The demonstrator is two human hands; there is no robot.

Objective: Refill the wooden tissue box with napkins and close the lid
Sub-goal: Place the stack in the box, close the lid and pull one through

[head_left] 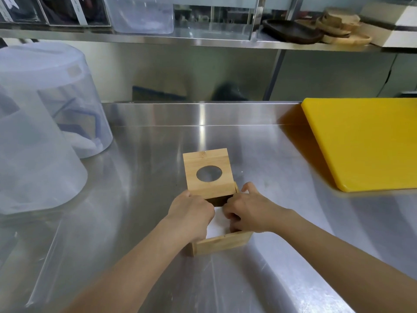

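On the steel counter (140, 222), the wooden tissue box (222, 243) sits nearest; left hand (191, 214) and right hand (250, 214), fingers curled, press white napkins (216, 225) inside; its lid (208, 173) stands open behind; a yellow cutting board (365, 141) lies far right.

Both forearms are bare, no sleeves; left hand (190, 214) and right hand (249, 212) ungloved.

No legible text; only blurred marks on the shelf bins' white labels (75, 5)
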